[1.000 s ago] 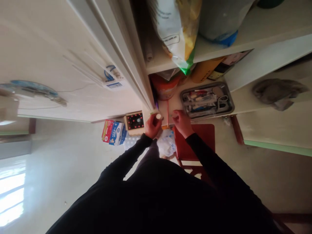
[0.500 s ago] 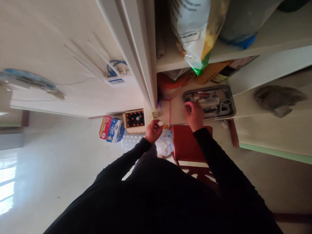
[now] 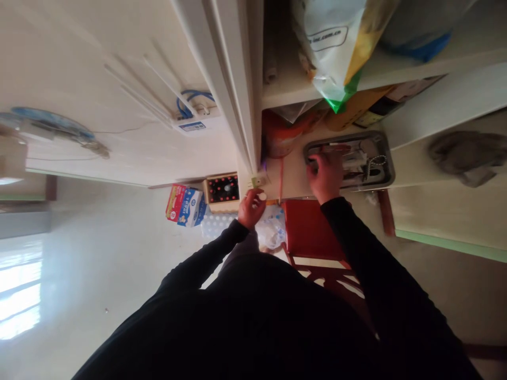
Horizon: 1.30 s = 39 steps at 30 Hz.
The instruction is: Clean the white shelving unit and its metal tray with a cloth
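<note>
White shelf unit [image 3: 396, 74] at 1 o'clock; red chair seat [image 3: 312, 227] at 4 o'clock. At 3 o'clock, steel tray [image 3: 390, 158] of small tools, right hand [image 3: 327, 177] over it, fingers on the contents, grip impossible to tell. Mid-frame, left hand [image 3: 249, 208], fingers closed, pinching a small white round piece [image 3: 262, 196].

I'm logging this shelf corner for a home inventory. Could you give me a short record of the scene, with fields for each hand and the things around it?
left hand: pinches a small white round piece
right hand: over a metal tray, grip unclear
tray contents: small tools, bead chain
nearby: orange tub, red chair seat
farther: wooden box with red dots, milk carton
</note>
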Each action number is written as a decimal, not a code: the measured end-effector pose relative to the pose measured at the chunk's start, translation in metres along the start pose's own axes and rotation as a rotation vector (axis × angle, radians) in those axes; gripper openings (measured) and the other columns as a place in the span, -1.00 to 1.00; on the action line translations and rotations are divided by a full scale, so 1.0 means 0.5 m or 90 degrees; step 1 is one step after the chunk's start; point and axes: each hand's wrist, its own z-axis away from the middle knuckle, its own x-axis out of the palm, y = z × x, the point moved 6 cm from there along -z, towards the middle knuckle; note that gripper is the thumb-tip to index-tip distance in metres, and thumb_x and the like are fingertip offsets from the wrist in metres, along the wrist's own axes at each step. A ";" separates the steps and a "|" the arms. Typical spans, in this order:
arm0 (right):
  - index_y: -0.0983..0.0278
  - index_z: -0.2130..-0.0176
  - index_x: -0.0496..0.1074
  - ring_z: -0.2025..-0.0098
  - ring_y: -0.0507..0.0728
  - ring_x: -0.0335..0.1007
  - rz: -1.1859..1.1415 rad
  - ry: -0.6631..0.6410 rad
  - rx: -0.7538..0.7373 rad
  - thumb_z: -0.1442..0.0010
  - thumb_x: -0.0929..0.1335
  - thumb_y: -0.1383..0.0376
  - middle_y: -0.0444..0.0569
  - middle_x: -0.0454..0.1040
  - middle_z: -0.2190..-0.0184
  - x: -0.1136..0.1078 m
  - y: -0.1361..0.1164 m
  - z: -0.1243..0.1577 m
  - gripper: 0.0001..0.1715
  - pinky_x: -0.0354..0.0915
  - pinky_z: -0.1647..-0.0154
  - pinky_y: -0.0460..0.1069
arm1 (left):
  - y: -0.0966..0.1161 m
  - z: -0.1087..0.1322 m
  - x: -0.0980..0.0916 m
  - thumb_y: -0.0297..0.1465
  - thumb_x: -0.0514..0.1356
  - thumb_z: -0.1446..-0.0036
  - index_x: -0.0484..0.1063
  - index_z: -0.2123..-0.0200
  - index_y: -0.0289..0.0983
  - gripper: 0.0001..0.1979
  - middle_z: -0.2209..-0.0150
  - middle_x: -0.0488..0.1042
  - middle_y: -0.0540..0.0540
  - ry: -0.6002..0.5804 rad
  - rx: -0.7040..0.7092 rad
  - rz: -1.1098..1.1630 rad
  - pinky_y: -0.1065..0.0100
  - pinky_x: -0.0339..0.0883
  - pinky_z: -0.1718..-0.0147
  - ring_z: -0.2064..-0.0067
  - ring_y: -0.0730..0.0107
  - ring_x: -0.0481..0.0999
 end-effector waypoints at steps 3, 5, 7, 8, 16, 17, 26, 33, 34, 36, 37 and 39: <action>0.18 0.09 0.58 0.01 0.43 0.59 0.011 -0.126 0.002 -0.37 0.47 0.14 0.15 0.70 0.17 0.040 -0.073 0.054 -0.81 0.42 -0.12 0.27 | -0.007 0.002 -0.001 -0.48 0.36 -0.25 0.53 -0.02 -0.19 -0.72 -0.06 0.67 -0.17 0.002 0.000 -0.011 0.38 0.61 0.24 0.19 0.41 0.64; 0.17 0.13 0.56 0.13 0.40 0.63 0.029 -0.214 0.060 -0.36 0.52 0.08 0.11 0.69 0.30 0.072 -0.104 0.080 -0.76 0.43 0.02 0.19 | -0.008 0.001 0.002 -0.46 0.36 -0.26 0.54 -0.01 -0.20 -0.74 -0.05 0.66 -0.18 0.001 0.004 -0.009 0.38 0.61 0.25 0.19 0.42 0.64; 0.17 0.17 0.55 0.19 0.38 0.66 0.053 -0.253 0.117 -0.35 0.54 0.08 0.14 0.70 0.33 0.094 -0.117 0.089 -0.75 0.41 0.10 0.15 | -0.007 0.000 0.007 -0.45 0.37 -0.27 0.54 -0.01 -0.20 -0.74 -0.05 0.65 -0.18 -0.002 0.007 -0.007 0.37 0.62 0.25 0.20 0.42 0.64; 0.17 0.21 0.55 0.19 0.37 0.68 0.064 -0.258 0.133 -0.36 0.53 0.09 0.16 0.71 0.32 0.099 -0.119 0.087 -0.77 0.40 0.12 0.14 | -0.005 -0.001 0.009 -0.45 0.37 -0.27 0.54 -0.01 -0.20 -0.74 -0.05 0.66 -0.18 -0.005 0.007 -0.008 0.37 0.62 0.25 0.19 0.41 0.64; 0.12 0.41 0.48 0.29 0.22 0.63 -0.115 -0.272 0.143 -0.30 0.45 0.18 -0.05 0.70 0.39 0.063 -0.090 0.109 -0.76 0.38 0.23 0.05 | 0.009 -0.001 0.019 -0.49 0.34 -0.27 0.54 -0.05 -0.19 -0.71 -0.06 0.70 -0.18 -0.014 0.008 -0.003 0.37 0.59 0.24 0.19 0.40 0.65; 0.12 0.40 0.47 0.31 0.21 0.62 -0.161 -0.282 0.127 -0.30 0.44 0.17 -0.07 0.69 0.40 0.050 -0.088 0.124 -0.77 0.39 0.22 0.05 | 0.011 -0.001 0.022 -0.50 0.33 -0.27 0.55 -0.08 -0.19 -0.68 -0.06 0.70 -0.18 -0.019 0.010 -0.003 0.36 0.59 0.21 0.19 0.40 0.65; 0.11 0.10 0.59 0.12 0.34 0.68 -0.112 -0.079 0.074 -0.41 0.43 0.10 0.06 0.74 0.19 -0.140 0.060 0.075 -0.83 0.52 0.05 0.19 | 0.033 -0.063 0.106 -0.50 0.33 -0.25 0.57 -0.08 -0.18 -0.66 0.18 0.68 -0.06 -0.064 -0.004 0.023 0.34 0.54 0.19 0.28 0.39 0.61; 0.14 0.26 0.60 -0.14 0.52 0.58 0.070 -0.009 0.058 -0.40 0.44 0.17 0.19 0.70 0.09 -0.170 0.212 -0.095 -0.82 0.40 -0.29 0.45 | 0.037 -0.112 0.173 -0.56 0.34 -0.24 0.56 -0.03 -0.18 -0.68 0.29 0.61 -0.03 -0.078 -0.013 0.012 0.31 0.53 0.15 0.28 0.32 0.62; 0.13 0.29 0.59 -0.14 0.52 0.58 0.053 -0.011 0.047 -0.41 0.44 0.13 0.17 0.69 0.13 -0.162 0.219 -0.106 -0.77 0.40 -0.30 0.46 | 0.037 -0.117 0.179 -0.56 0.34 -0.24 0.56 -0.02 -0.19 -0.69 0.28 0.61 -0.04 -0.079 -0.013 0.007 0.30 0.53 0.14 0.28 0.30 0.62; 0.12 0.32 0.57 -0.14 0.52 0.57 0.025 -0.017 0.012 -0.41 0.44 0.06 0.15 0.68 0.18 -0.145 0.222 -0.121 -0.71 0.40 -0.30 0.49 | 0.037 -0.124 0.190 -0.56 0.34 -0.25 0.56 -0.02 -0.20 -0.70 0.28 0.60 -0.05 -0.080 -0.007 -0.003 0.27 0.53 0.11 0.27 0.28 0.62; 0.11 0.32 0.57 -0.15 0.52 0.56 0.021 -0.021 -0.005 -0.42 0.44 0.05 0.14 0.68 0.19 -0.138 0.220 -0.125 -0.71 0.40 -0.31 0.50 | 0.037 -0.127 0.194 -0.56 0.34 -0.25 0.56 -0.03 -0.20 -0.69 0.28 0.60 -0.06 -0.081 -0.003 -0.006 0.26 0.54 0.10 0.27 0.27 0.62; 0.10 0.33 0.57 -0.15 0.52 0.57 0.027 -0.033 -0.024 -0.41 0.43 0.10 0.13 0.68 0.20 -0.129 0.218 -0.130 -0.73 0.41 -0.30 0.52 | 0.038 -0.131 0.196 -0.56 0.33 -0.24 0.56 -0.04 -0.20 -0.68 0.27 0.60 -0.06 -0.085 0.003 -0.011 0.24 0.55 0.09 0.26 0.25 0.62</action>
